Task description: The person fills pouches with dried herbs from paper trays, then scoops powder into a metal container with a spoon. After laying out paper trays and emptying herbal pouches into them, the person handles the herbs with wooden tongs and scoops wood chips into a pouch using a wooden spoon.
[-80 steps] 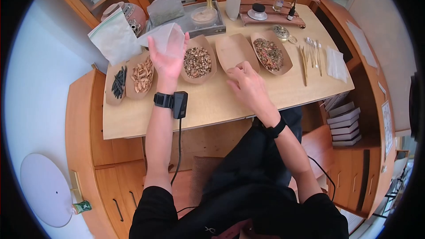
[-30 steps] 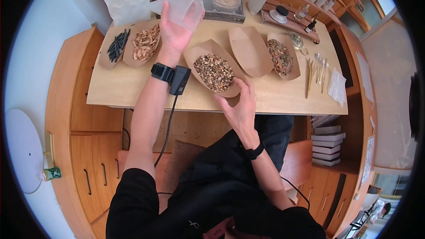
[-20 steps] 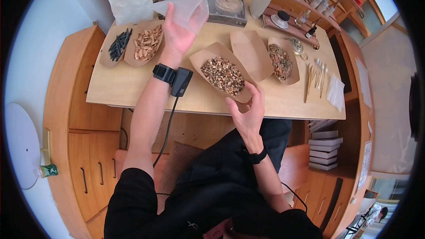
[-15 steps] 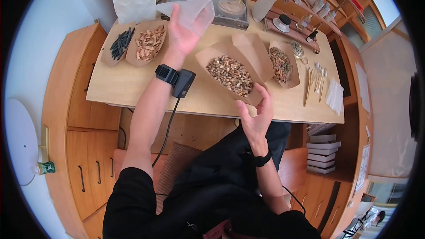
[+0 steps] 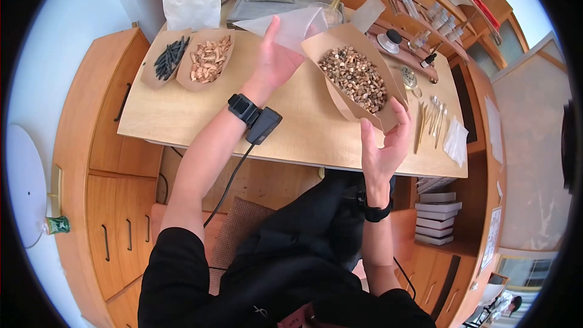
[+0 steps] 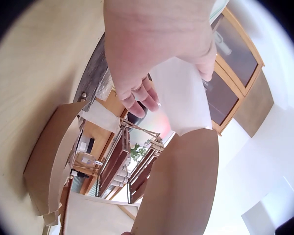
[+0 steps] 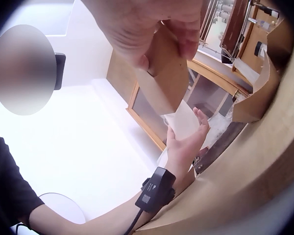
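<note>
My left hand (image 5: pixel 276 64) holds a translucent white bag (image 5: pixel 291 27), fingers curled round it in the left wrist view. My right hand (image 5: pixel 385 149) pinches the near end of a brown paper tray (image 5: pixel 317 44) between thumb and fingers. Chopped brown and beige pieces (image 5: pixel 355 79) fill the middle of this tray, which is raised off the table. Its far end lies right beside the bag, as the tray (image 7: pixel 166 78) and bag (image 7: pixel 185 122) show in the right wrist view. Whether they touch, I cannot tell.
Trays of dark sticks (image 5: pixel 172 58) and pale chips (image 5: pixel 209 61) stand at the left. Another paper tray (image 5: pixel 345 108) is partly hidden under the raised one. Slim tools (image 5: pixel 434 118), a small white bag (image 5: pixel 455 140) and a wooden rack (image 5: pixel 395 54) are at the right.
My right hand has taken hold of the tray of chopped pieces, lifted it and carried it right and up towards the bag. The bag stays in my left hand, now further right in the view.
</note>
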`<state>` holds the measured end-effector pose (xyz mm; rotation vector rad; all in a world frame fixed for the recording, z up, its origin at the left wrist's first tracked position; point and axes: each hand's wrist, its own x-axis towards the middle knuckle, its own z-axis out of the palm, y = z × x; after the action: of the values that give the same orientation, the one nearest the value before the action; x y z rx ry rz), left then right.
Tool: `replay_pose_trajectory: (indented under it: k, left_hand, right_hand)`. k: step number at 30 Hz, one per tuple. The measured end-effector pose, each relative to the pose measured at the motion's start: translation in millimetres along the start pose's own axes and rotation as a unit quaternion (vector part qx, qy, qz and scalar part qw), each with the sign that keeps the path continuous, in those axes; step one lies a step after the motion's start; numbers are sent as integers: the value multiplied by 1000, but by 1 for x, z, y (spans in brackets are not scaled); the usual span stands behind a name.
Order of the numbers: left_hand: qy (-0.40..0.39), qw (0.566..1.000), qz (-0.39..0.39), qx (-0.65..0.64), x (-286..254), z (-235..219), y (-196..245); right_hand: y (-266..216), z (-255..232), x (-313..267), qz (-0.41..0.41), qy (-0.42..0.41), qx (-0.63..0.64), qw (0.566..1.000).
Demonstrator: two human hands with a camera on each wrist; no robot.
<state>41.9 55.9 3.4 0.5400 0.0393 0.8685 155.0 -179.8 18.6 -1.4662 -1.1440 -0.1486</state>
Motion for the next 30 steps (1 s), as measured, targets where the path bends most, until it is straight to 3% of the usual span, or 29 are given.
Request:
replay_pose_trajectory:
  k: [5, 7, 14, 30]
  left_hand:
    - [1, 1000, 11, 7, 1, 0, -2]
    - [-3, 1000, 9, 10, 0, 1, -1]
    - [5, 1000, -1, 15, -1, 1, -2]
    - [25, 999, -31, 16, -11, 13, -14]
  right_hand:
    - [-7, -1, 9, -10, 1, 0, 1000]
    - [-10, -5, 12, 1, -12, -90, 996]
    - [-7, -6, 15, -30, -27, -94, 995]
    - [-13, 1, 17, 3, -87, -112, 990]
